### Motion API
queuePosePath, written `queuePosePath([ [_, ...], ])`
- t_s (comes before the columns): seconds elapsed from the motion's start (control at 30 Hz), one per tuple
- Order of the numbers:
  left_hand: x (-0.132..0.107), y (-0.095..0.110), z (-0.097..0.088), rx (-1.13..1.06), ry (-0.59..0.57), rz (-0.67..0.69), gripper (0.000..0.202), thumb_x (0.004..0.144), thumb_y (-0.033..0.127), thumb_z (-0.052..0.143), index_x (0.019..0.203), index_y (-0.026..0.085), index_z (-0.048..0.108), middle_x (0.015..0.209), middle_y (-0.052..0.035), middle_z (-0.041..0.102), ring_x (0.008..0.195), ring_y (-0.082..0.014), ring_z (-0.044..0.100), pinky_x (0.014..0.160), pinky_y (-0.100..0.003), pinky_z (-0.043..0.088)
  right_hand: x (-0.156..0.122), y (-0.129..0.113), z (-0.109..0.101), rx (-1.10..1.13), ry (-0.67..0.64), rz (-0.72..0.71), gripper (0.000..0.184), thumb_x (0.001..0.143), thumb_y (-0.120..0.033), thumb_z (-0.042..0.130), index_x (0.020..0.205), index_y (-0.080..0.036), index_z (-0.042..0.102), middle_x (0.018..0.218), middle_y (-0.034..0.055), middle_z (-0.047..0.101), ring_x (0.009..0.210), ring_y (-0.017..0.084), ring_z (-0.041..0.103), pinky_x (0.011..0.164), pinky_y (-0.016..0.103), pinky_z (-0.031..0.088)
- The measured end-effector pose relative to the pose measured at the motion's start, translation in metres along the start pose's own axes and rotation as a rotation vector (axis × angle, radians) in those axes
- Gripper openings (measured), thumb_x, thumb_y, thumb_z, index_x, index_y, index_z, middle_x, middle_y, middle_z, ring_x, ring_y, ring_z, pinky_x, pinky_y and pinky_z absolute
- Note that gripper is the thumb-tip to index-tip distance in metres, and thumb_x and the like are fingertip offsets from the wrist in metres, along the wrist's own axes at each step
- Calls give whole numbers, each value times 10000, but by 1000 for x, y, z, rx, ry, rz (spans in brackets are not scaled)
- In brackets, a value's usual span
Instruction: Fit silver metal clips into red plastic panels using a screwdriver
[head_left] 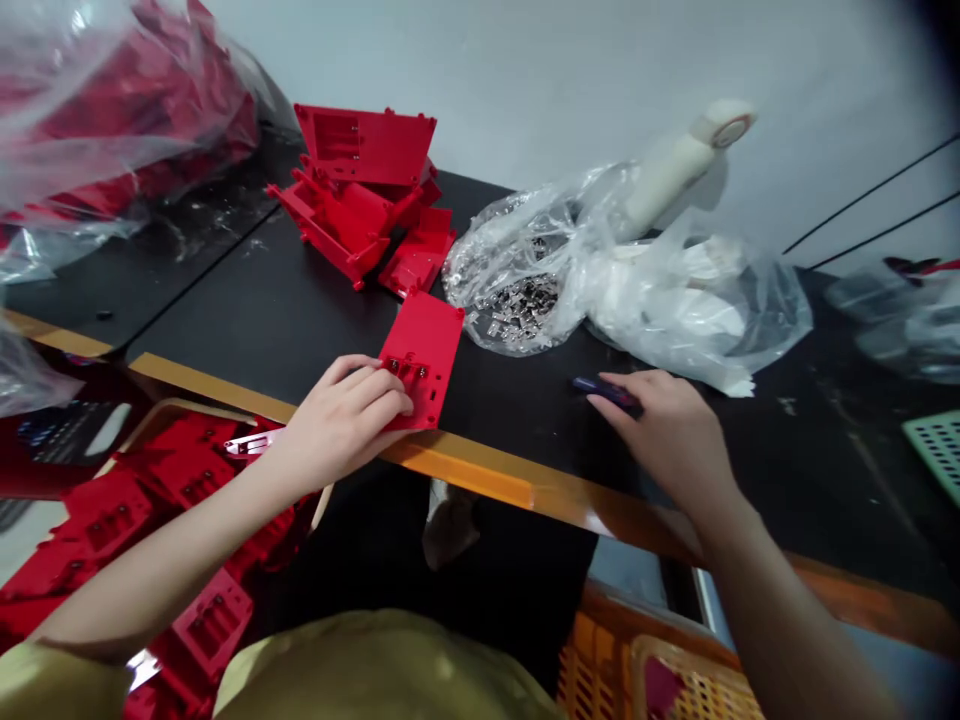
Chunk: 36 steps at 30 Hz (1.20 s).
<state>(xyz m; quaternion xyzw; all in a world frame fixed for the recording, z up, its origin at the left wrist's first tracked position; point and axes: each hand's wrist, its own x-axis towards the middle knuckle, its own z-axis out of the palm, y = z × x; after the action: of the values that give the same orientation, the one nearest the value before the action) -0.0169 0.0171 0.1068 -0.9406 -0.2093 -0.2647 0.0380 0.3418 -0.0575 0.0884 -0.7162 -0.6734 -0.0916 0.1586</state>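
Observation:
A flat red plastic panel (424, 352) lies on the black table (285, 310) near its front edge. My left hand (341, 420) rests on the panel's near corner, fingers stretched flat over small metal clips set in it. My right hand (667, 430) lies further right on the table, fingers curled around a small dark blue tool (600, 388) whose tip points left. Behind the panel an open clear bag (517, 270) holds several small metal clips.
More red plastic parts (360, 190) are piled at the table's back left. A bag of white parts (697, 300) lies right of the clips. A bin of red panels (120, 520) stands at my lower left, an orange crate (660, 670) below the table edge.

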Motion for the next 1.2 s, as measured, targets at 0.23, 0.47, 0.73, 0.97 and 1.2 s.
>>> queuePosePath([
  [0.23, -11, 14, -9, -61, 118, -98, 49, 917, 208, 586, 947, 195, 550, 886, -38, 657, 863, -185, 615, 904, -375, 454, -7, -22, -8, 161, 113, 20, 311, 944, -397, 460, 1032, -132, 599, 875, 135, 670, 757, 254, 627, 686, 367, 487],
  [0.47, -3, 49, -20, -681, 360, -729, 258, 940, 425, 535, 805, 205, 548, 808, -2, 550, 757, -150, 520, 737, -290, 407, -37, -132, -34, 1353, -368, 317, 284, 813, -412, 693, 957, -193, 581, 802, -5, 601, 626, 89, 514, 533, 196, 391],
  [0.73, 2, 107, 11, -1472, 792, -1300, 414, 758, 574, 712, 834, 171, 656, 742, -2, 668, 685, -136, 604, 657, -228, 489, -75, -210, 0, 1749, -376, 783, 434, 804, -598, 624, 892, -201, 470, 653, -41, 571, 380, 13, 220, 356, 180, 108],
  [0.97, -4, 126, 14, -1622, 842, -1400, 444, 670, 556, 793, 777, 143, 668, 704, -21, 697, 610, -139, 623, 653, -264, 528, -78, -216, 3, 1730, -437, 844, 505, 727, -655, 667, 765, -202, 448, 468, -113, 362, 372, 21, 201, 345, 166, 113],
  [1.2, -20, 126, 16, -1646, 757, -1352, 276, 738, 361, 774, 914, 161, 702, 927, -50, 726, 811, -160, 671, 711, -240, 534, -48, -188, -11, 1645, -575, 728, 472, 729, -611, 673, 716, -177, 489, 514, -63, 490, 346, 7, 231, 346, 168, 112],
])
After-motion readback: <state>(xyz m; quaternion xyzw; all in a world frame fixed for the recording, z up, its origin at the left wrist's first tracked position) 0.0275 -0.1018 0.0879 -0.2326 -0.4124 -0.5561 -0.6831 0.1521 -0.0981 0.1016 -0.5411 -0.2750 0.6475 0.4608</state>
